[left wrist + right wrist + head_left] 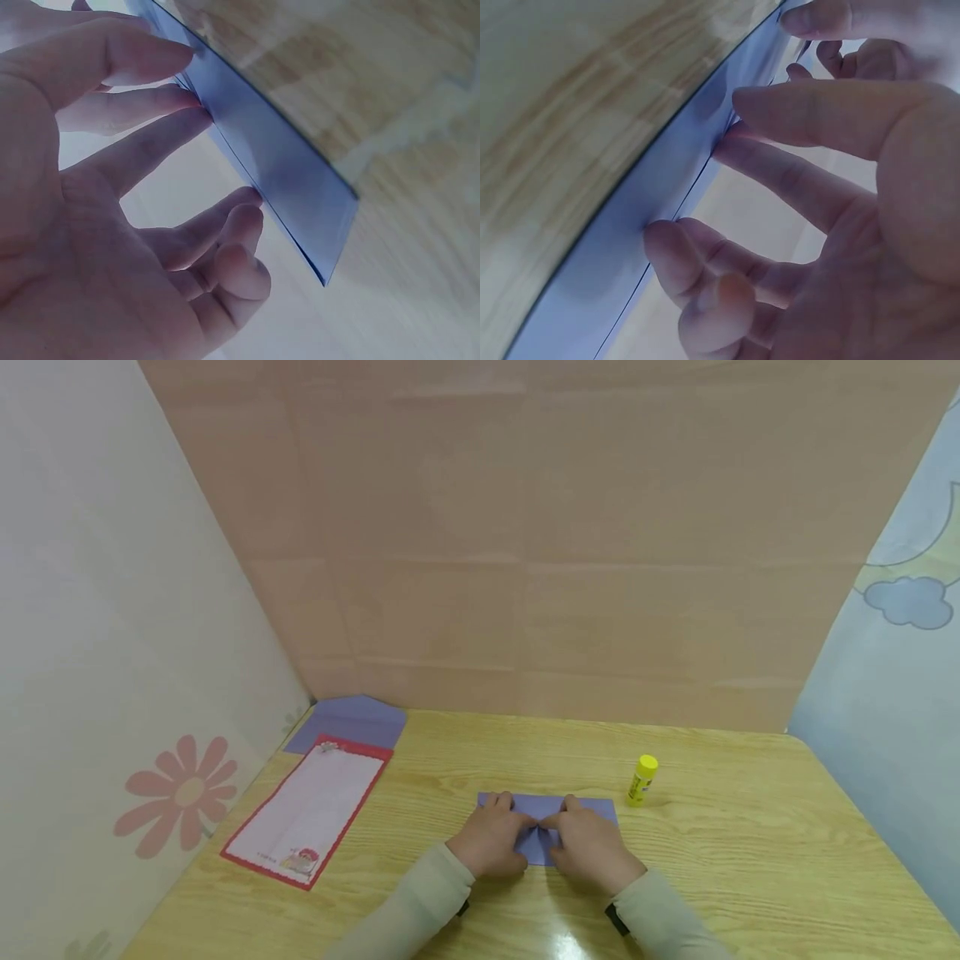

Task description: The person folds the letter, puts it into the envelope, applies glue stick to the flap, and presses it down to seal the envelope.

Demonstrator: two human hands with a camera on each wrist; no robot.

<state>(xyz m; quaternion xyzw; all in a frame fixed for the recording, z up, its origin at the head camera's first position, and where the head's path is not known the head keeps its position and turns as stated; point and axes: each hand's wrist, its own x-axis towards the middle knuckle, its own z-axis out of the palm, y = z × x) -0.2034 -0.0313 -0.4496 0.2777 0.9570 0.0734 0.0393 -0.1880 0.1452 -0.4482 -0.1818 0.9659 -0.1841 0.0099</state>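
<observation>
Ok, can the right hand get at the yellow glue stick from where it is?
Likely yes: the yellow glue stick stands near the right hand with nothing visible blocking the way, though that hand would first have to let go of the purple paper.

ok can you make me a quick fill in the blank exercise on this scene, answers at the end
Counting the left hand and the right hand, ____ hands touch the purple paper in front of the person.
Of these hands, the one nearer the yellow tube is the ____ one.
The white sheet has a border coloured ____.
The pink flower is on the wall at the ____ of the head view.

Missing words: two; right; red; left
</observation>
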